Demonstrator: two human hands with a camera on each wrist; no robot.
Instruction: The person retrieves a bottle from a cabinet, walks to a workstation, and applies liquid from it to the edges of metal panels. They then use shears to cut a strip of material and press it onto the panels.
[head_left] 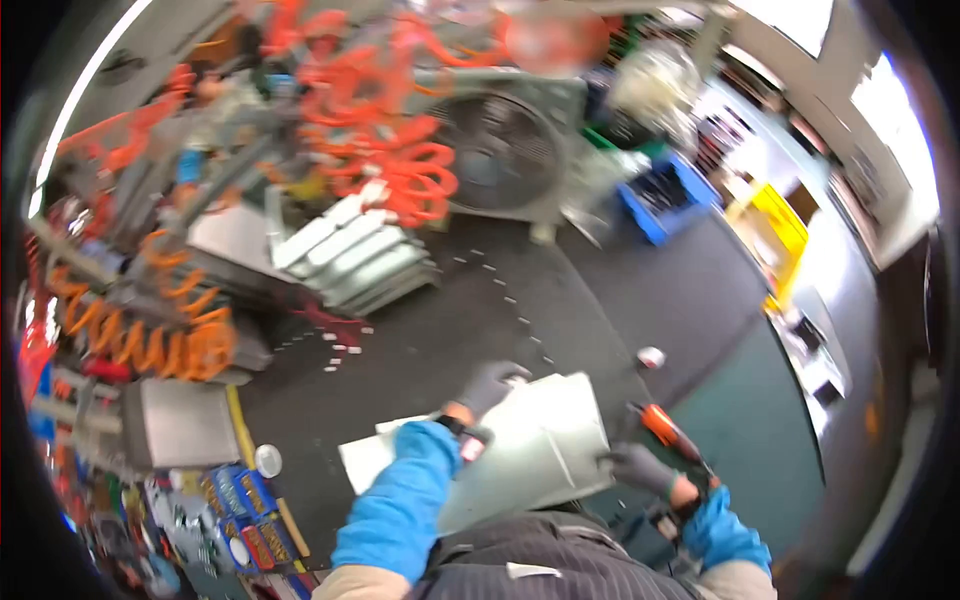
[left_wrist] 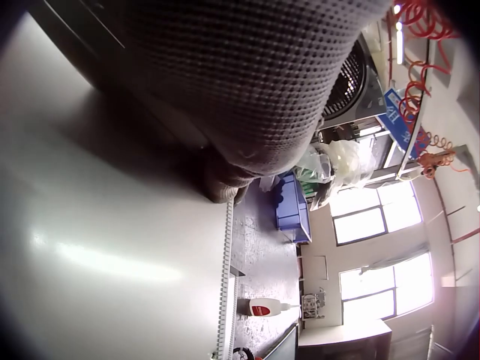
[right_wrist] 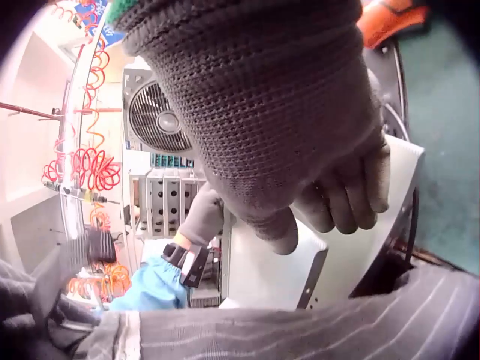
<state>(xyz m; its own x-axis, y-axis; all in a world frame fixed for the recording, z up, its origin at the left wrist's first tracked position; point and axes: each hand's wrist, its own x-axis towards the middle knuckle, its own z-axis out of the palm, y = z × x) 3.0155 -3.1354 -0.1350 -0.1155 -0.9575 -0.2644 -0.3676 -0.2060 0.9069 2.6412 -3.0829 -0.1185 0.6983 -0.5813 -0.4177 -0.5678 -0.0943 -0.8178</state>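
Pale metal panels lie overlapping in front of the person's body. The gloved left hand grips the far edge of a panel; in the left wrist view its fingertips bend over the toothed edge of a white sheet. At the panels' right edge is the gloved right hand. In the right wrist view the right hand holds a panel, thumb and bent fingers at its edges; the undersides of the fingers are hidden.
An orange-handled tool lies right of the panels, with a white bottle beyond. Stacked pale parts and a fan stand at the back. Blue and yellow bins sit back right. Small white pieces dot the dark table.
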